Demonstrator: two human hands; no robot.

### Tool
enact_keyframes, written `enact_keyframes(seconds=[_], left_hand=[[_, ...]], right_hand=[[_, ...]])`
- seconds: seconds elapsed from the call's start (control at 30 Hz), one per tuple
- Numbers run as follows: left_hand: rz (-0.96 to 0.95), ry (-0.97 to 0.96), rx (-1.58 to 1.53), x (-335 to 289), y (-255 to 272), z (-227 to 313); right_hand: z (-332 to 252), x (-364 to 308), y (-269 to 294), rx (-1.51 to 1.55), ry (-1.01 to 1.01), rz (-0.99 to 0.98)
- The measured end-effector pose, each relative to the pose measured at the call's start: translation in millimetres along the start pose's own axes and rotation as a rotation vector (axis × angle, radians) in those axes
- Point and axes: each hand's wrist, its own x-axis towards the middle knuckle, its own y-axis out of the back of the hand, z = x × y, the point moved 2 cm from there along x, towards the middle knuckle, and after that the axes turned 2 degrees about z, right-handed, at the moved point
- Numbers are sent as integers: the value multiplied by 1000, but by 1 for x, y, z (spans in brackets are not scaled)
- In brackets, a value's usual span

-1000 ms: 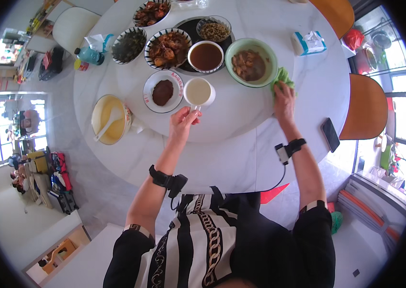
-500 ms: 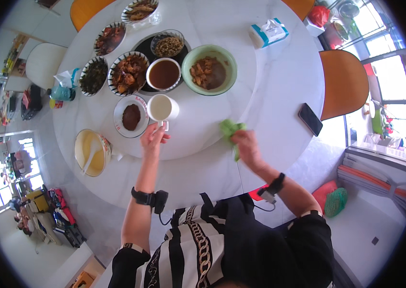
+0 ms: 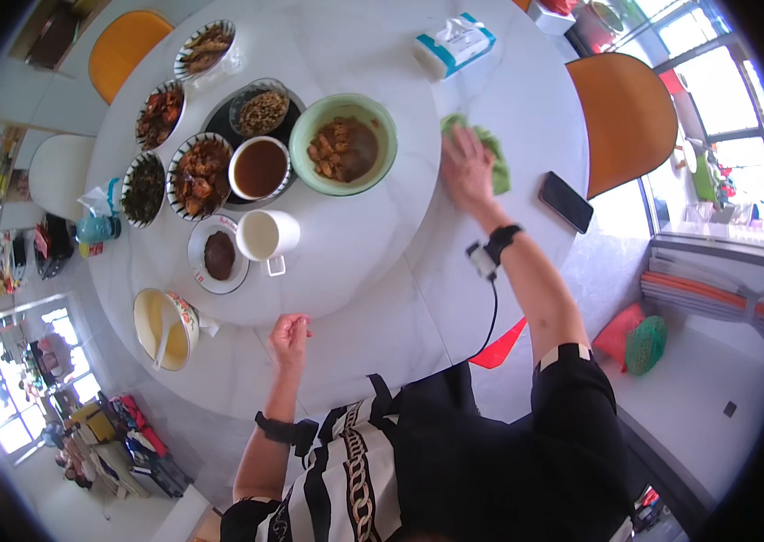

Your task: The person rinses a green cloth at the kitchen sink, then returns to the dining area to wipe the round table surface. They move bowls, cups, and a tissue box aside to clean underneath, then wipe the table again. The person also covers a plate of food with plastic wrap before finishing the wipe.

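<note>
Right hand [image 3: 467, 170]: laid flat over green cloth [image 3: 499, 170].
Left hand [image 3: 290, 336]: curled closed, nothing visibly held.
Tabletop [image 3: 531, 117]: apparently being wiped.
Smartphone [image 3: 566, 201]: to be skirted next.

I could slide the left hand [image 3: 290, 336] rightward along the near tabletop [image 3: 373, 334], but the white mug [image 3: 269, 236] blocks it farther in, while the right hand [image 3: 468, 169] has room leftward only to the green bowl [image 3: 387, 149] and rightward to the phone [image 3: 566, 202].
</note>
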Motion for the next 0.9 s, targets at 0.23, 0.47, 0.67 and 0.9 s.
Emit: enact_keyframes(seconds=[0.23,0.47,0.67,0.9], left_hand=[[-193,-1,41,12,-46,26],[-350,-53,117,12,-76,42],[-446,-134,161,9,-98,46],[-537,-284,306,9,-123,59]], right_hand=[[-71,-180,53,268,179,-217],[28,-216,109,513,-285,156],[66,-176,69,48,-577,-2],[-40,-169,12,255,-255,-11]])
